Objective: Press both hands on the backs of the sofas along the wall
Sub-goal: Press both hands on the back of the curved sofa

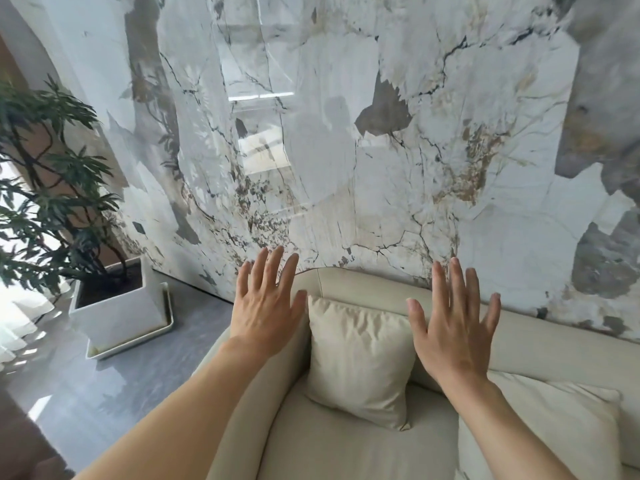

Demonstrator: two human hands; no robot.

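Veined marble wall (398,140) rises behind a cream sofa (540,344) whose curved back runs along its base. Both hands are raised toward that back, palms forward: the left hand (266,306) over the sofa's rounded end, the right hand (453,327) beside a cream cushion (360,362), fingers (441,282) spread apart, gripping nothing. Whether either palm touches the upholstery cannot be told. A potted plant (52,174) stands on the grey floor at left.
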